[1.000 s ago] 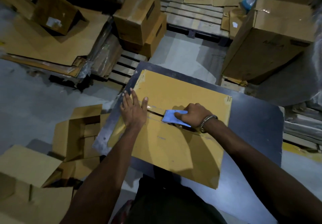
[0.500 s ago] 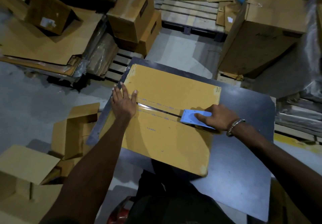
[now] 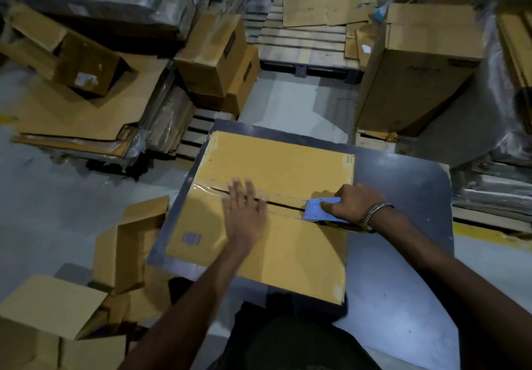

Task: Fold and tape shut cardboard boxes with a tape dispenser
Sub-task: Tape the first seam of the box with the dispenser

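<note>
A closed yellow-brown cardboard box (image 3: 276,162) lies on a dark table (image 3: 403,191), its two top flaps meeting at a centre seam. Clear tape covers the seam from the left edge to the blue tape dispenser (image 3: 319,209). My right hand (image 3: 352,204) grips that dispenser at the right end of the seam, close to the box's right edge. My left hand (image 3: 244,211), blurred, lies flat with straight fingers on the taped seam left of centre. A metal bracelet sits on my right wrist.
Open and flattened cardboard boxes (image 3: 129,251) lie on the floor at the left. Stacked boxes (image 3: 216,58) and a wooden pallet (image 3: 305,44) stand behind the table. A tall box (image 3: 414,73) stands at the right, with wrapped stacks beyond it.
My right hand has drawn the dispenser rightward along the seam, almost to the box's right edge. My left hand has slid right from the left edge onto the taped seam.
</note>
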Action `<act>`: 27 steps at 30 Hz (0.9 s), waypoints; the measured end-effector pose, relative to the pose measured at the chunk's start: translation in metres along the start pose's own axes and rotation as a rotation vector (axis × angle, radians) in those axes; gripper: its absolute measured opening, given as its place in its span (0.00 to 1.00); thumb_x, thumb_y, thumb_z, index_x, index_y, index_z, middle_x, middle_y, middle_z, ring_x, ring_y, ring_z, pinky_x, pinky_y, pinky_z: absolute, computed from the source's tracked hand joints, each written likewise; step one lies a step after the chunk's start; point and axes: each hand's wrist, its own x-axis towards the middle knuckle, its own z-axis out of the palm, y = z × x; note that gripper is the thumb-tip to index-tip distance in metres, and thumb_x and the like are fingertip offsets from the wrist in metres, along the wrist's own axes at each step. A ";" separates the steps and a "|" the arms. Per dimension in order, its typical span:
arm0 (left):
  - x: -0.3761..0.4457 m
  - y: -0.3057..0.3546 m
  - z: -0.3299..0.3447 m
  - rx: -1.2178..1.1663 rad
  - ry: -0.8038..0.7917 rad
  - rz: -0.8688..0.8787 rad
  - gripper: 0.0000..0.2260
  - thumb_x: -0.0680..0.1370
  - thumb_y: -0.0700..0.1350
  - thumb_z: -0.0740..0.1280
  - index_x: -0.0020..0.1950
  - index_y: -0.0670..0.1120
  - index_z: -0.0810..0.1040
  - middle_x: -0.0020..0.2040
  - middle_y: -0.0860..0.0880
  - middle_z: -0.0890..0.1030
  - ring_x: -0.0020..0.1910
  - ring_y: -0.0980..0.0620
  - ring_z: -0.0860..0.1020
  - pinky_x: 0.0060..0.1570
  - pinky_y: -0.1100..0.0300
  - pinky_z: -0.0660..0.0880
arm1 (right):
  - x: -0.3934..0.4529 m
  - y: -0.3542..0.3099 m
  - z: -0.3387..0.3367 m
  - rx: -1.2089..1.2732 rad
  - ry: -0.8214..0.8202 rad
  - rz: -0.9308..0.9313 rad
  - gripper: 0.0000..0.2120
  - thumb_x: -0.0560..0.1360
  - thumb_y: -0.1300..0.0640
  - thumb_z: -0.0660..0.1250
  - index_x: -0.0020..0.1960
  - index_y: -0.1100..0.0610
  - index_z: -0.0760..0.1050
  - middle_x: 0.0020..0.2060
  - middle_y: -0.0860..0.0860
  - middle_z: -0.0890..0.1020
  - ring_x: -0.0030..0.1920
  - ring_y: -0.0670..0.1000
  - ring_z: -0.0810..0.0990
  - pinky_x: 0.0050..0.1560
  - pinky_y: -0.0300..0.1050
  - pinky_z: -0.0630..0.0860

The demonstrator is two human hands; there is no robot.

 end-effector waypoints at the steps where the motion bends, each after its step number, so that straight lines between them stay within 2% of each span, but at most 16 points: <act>1: -0.016 0.021 0.005 -0.035 -0.034 0.105 0.36 0.83 0.66 0.34 0.87 0.49 0.41 0.85 0.44 0.38 0.85 0.45 0.37 0.82 0.43 0.39 | 0.001 0.000 0.001 0.002 0.001 0.002 0.27 0.77 0.30 0.62 0.34 0.51 0.69 0.34 0.50 0.73 0.36 0.53 0.74 0.36 0.46 0.67; 4: -0.056 0.061 0.018 -0.069 -0.091 0.389 0.35 0.85 0.69 0.38 0.87 0.50 0.44 0.86 0.49 0.39 0.84 0.52 0.35 0.82 0.46 0.36 | 0.001 0.004 0.002 0.025 0.007 -0.019 0.27 0.77 0.30 0.62 0.35 0.53 0.73 0.34 0.52 0.76 0.35 0.52 0.75 0.34 0.46 0.66; 6: -0.068 0.067 0.023 -0.022 -0.081 0.448 0.38 0.85 0.70 0.41 0.87 0.46 0.46 0.86 0.50 0.42 0.85 0.54 0.38 0.82 0.47 0.38 | 0.001 0.006 0.001 0.027 0.007 -0.037 0.28 0.77 0.29 0.62 0.35 0.53 0.73 0.36 0.53 0.77 0.36 0.54 0.76 0.36 0.46 0.67; 8: -0.071 0.067 0.026 0.034 -0.061 0.443 0.39 0.85 0.70 0.43 0.87 0.45 0.45 0.87 0.49 0.43 0.85 0.53 0.39 0.83 0.47 0.40 | 0.001 0.002 0.001 -0.005 0.012 -0.055 0.27 0.77 0.30 0.61 0.35 0.52 0.70 0.38 0.54 0.75 0.38 0.56 0.75 0.39 0.46 0.68; 11: -0.071 0.069 0.029 0.067 -0.057 0.423 0.39 0.85 0.70 0.44 0.86 0.44 0.43 0.87 0.48 0.44 0.85 0.52 0.40 0.83 0.46 0.44 | 0.000 -0.002 0.003 -0.059 0.043 -0.057 0.27 0.77 0.30 0.61 0.41 0.54 0.74 0.42 0.54 0.75 0.43 0.59 0.77 0.41 0.46 0.71; 15: -0.071 0.070 0.029 0.071 -0.065 0.402 0.39 0.85 0.70 0.44 0.86 0.45 0.41 0.87 0.48 0.43 0.85 0.51 0.40 0.83 0.46 0.46 | -0.006 0.012 -0.002 0.074 0.053 -0.066 0.29 0.76 0.32 0.65 0.32 0.55 0.71 0.31 0.52 0.76 0.33 0.54 0.75 0.32 0.46 0.65; 19: -0.072 0.070 0.027 0.087 -0.080 0.394 0.39 0.85 0.70 0.43 0.86 0.45 0.41 0.87 0.49 0.42 0.85 0.52 0.40 0.84 0.45 0.45 | -0.008 0.023 -0.004 0.116 0.058 -0.082 0.31 0.75 0.32 0.65 0.30 0.57 0.71 0.27 0.53 0.74 0.29 0.53 0.74 0.29 0.46 0.64; 23: -0.072 0.071 0.027 0.114 -0.111 0.387 0.38 0.85 0.70 0.41 0.86 0.46 0.39 0.86 0.49 0.39 0.85 0.52 0.37 0.83 0.44 0.43 | -0.015 0.080 -0.002 0.121 0.009 -0.047 0.37 0.71 0.24 0.61 0.31 0.59 0.73 0.26 0.53 0.76 0.28 0.54 0.73 0.31 0.48 0.66; 25: -0.073 0.072 0.027 0.106 -0.102 0.387 0.38 0.85 0.70 0.40 0.86 0.46 0.39 0.86 0.49 0.39 0.85 0.52 0.37 0.83 0.43 0.44 | -0.021 0.105 0.001 0.144 -0.011 -0.044 0.42 0.66 0.19 0.56 0.32 0.60 0.75 0.27 0.53 0.78 0.29 0.53 0.76 0.32 0.48 0.69; 27: -0.073 0.072 0.025 0.092 -0.092 0.376 0.38 0.85 0.70 0.42 0.86 0.45 0.41 0.86 0.48 0.40 0.85 0.51 0.38 0.83 0.42 0.47 | -0.024 0.113 0.008 0.119 -0.008 -0.056 0.42 0.66 0.18 0.54 0.32 0.59 0.75 0.27 0.52 0.79 0.29 0.52 0.78 0.32 0.49 0.73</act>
